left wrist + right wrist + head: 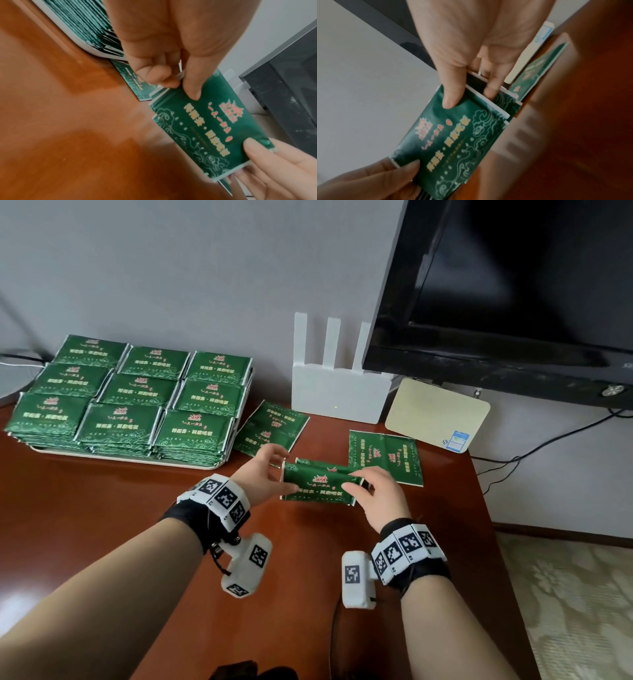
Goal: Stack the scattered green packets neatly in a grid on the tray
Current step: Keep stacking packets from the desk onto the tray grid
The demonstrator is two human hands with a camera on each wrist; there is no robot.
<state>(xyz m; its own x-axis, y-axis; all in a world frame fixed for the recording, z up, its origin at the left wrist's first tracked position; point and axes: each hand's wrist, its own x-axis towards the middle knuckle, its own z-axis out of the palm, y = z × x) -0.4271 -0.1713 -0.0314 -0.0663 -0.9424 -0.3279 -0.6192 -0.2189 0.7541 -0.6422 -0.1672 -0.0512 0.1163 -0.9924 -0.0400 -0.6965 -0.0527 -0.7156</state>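
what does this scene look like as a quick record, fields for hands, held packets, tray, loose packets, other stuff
left hand: pinches left end of held bundle
right hand: pinches right end of same bundle
held bundle: several green packets, being squared up above the table
tray: white, holds a three by three grid of packet stacks
loose packets: one beside the tray, a pair right of the hands
other: white router, cream box, TV

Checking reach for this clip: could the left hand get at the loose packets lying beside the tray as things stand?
Probably not right away: the left hand is busy pinching the held bundle of packets with the right hand. The loose packets lie close by, uncovered, on the table.
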